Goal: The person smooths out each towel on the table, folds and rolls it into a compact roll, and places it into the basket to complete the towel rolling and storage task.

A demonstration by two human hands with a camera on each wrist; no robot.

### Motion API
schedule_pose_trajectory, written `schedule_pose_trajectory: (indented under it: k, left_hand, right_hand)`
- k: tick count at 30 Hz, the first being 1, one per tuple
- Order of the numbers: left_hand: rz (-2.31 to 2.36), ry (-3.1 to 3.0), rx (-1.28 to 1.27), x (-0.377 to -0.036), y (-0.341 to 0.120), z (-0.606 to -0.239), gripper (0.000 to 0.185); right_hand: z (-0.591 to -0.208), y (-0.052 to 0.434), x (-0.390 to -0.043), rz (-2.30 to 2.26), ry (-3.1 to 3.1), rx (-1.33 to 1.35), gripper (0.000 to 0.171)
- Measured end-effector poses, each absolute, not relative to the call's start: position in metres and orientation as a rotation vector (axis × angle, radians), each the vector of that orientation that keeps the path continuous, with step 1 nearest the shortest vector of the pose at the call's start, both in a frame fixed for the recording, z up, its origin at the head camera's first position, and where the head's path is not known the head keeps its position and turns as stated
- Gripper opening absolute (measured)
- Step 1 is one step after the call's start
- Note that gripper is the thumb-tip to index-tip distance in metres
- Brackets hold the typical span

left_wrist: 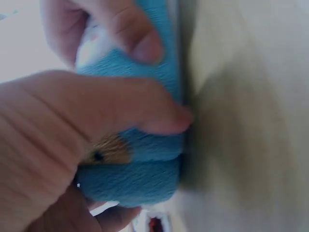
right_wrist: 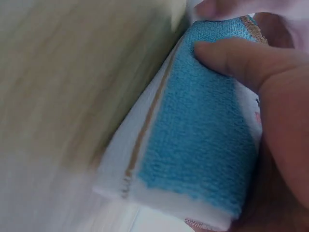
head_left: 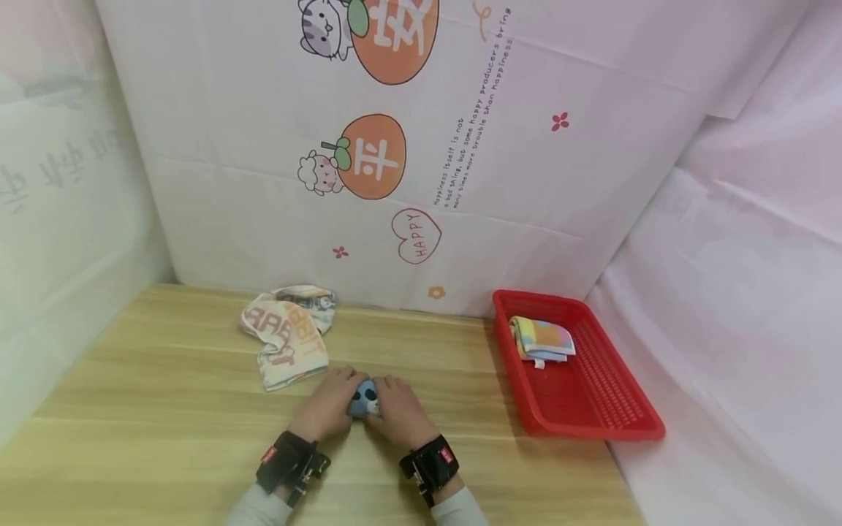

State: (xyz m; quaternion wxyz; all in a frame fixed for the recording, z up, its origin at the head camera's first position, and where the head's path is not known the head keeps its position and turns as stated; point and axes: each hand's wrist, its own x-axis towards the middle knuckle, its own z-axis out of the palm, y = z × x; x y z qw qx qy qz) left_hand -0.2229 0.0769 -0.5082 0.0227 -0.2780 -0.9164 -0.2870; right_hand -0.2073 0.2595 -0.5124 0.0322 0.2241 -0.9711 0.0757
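A blue folded towel (head_left: 361, 401) with dark and white patches sits between both hands near the middle of the table. My left hand (head_left: 327, 404) grips its left end; in the left wrist view the thumb lies across the blue terry cloth (left_wrist: 130, 188), beside a brown printed patch. From the other side my right hand (head_left: 401, 415) holds the towel, its thumb pressed on the blue face (right_wrist: 203, 125) in the right wrist view. There the towel's white border with a brown stripe shows along the tabletop. The fingers behind the towel are partly hidden.
A crumpled white towel (head_left: 292, 340) with printed letters lies at the back left of the wooden table (head_left: 164, 431). At the right stands a red plastic basket (head_left: 536, 416), holding a folded multicoloured towel (head_left: 546, 338). Printed white cloth (head_left: 263, 219) encloses the table's back and sides.
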Motion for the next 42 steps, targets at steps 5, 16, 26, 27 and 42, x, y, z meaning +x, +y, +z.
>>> schedule_pose_trajectory:
  k: [5,16,26,27,42]
  left_hand:
    - [-0.877,-2.856,-0.832,-0.222,0.082,-0.516,0.070]
    - [-0.909,-2.876,-0.841,-0.223,0.088,-0.512,0.065]
    - [-1.044,-2.739,-0.990,-0.232,0.114,-0.499,0.072]
    - [-1.068,-2.722,-1.006,-0.233,0.119,-0.495,0.075]
    - [-0.985,-2.521,-1.348,-0.262,0.263,-0.446,0.070]
  right_hand:
    - [-0.513,0.262,-0.207,0.252,-3.005,0.713,0.064]
    - [-0.508,0.269,-0.213,0.346,-3.008,0.710,0.060]
    - [-0.491,0.311,-0.212,0.590,-3.019,0.612,0.048]
    - [-0.487,0.317,-0.210,0.603,-3.015,0.578,0.049]
    - [-0.363,0.507,-0.163,0.889,-2.905,-0.071,0.063]
